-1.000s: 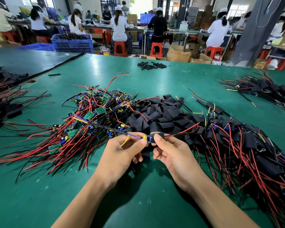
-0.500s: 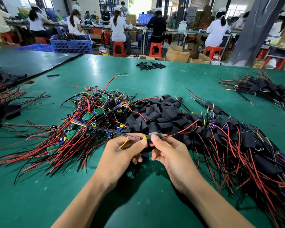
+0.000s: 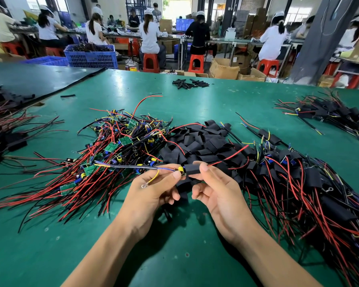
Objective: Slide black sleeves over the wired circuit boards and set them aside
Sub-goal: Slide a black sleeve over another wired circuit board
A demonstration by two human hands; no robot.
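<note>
While both hands hold it just above the green table (image 3: 174, 255), one black sleeve (image 3: 192, 169) sits over a wired circuit board.
Left hand (image 3: 151, 193) pinches the board's wire end, where a yellow part (image 3: 181, 169) shows at the sleeve mouth; right hand (image 3: 218, 193) pinches the sleeve between thumb and forefinger. Sheathed lead (image 3: 133, 167) runs out left, yellow ring-terminal wire (image 3: 151, 180) droops over the left hand, red wire (image 3: 230, 156) exits the sleeve's right end. Behind the hands: bare-board pile (image 3: 116, 146) to the left, loose sleeves (image 3: 199, 141) in the centre, sleeved units (image 3: 298, 183) heaped to the right.
</note>
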